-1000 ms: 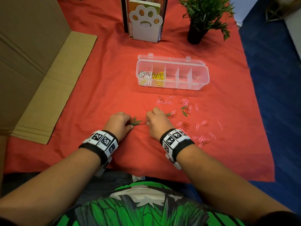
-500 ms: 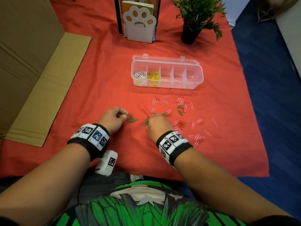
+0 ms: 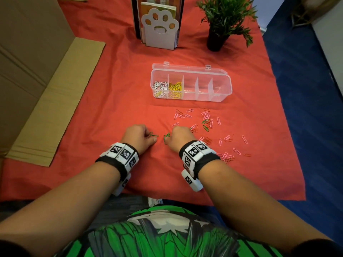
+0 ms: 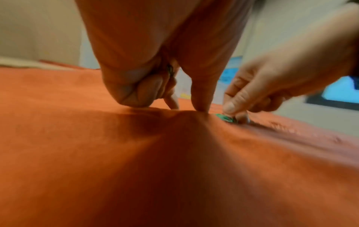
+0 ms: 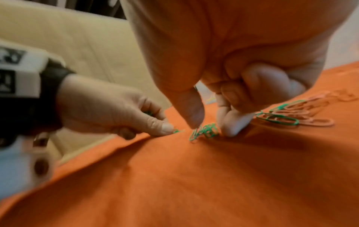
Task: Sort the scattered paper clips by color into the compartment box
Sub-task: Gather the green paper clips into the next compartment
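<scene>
R hand (image 3: 179, 137) pinches green clips (image 3: 166, 137) at its left; L hand (image 3: 138, 136) pinches another; box (image 3: 191, 98) lies far-right.

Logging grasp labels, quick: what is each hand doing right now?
Left hand: fingers curled, pinching green clips on the cloth.
Right hand: thumb and forefinger pinching a green clip bunch.

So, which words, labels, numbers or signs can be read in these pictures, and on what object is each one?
No readable text in any view.
Wristbands: black-and-white square code markers only, no letters or numbers.
Books behind the paw-shaped bookend: covers too hidden to read.
Compartment box: no label visible.
</scene>
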`<state>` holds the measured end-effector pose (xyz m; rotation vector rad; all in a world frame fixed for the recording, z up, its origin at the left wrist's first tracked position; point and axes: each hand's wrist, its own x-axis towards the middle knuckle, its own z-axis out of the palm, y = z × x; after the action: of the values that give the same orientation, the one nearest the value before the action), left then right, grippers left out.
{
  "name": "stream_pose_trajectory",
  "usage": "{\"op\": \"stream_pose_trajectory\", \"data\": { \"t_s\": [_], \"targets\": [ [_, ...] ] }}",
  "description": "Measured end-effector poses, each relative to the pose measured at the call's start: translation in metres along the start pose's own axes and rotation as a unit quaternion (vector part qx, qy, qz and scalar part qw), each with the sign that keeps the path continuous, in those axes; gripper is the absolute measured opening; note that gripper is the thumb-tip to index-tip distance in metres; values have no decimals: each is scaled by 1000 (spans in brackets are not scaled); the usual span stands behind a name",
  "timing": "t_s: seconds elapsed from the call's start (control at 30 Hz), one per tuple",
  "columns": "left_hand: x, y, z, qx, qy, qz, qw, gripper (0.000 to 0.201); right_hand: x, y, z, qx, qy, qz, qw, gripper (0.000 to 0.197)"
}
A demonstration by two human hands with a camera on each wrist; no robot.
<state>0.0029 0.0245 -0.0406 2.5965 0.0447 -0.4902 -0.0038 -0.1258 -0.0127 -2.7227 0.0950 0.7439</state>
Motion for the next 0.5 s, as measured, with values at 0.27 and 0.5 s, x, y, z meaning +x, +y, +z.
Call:
{"op": "stream_pose_trajectory", "data": {
  "t_s": [0.27,0.5],
  "targets": [
    [-1,3,6,46,2,32,998,21,-2,-14,2,-66,24,-62,996,29],
    [3,-2,-2,-133,-64,-29,989,20,12,10,-4,99,-36,2,994,18]
  ]
}}
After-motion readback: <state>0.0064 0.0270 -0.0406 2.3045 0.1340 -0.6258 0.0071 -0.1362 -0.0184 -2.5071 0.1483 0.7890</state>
